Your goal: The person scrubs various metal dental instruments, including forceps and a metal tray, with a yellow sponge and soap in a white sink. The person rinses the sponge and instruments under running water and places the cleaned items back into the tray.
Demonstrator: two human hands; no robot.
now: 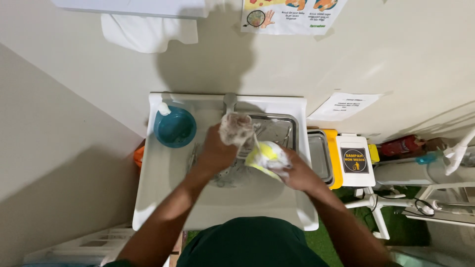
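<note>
Over a white sink, my left hand holds up a soapy, foam-covered object, perhaps a glass or cup; its exact kind is unclear. My right hand grips a yellow sponge covered in white suds, pressed close beside the soapy object. A thin handle-like piece runs between the two hands. A metal tray lies in the basin behind them, under the grey tap.
A blue bowl with a white piece stands on the sink's left rim. Right of the sink sits a yellow-and-white waste bin, then a white rack with bottles. A white cloth and posters hang on the wall.
</note>
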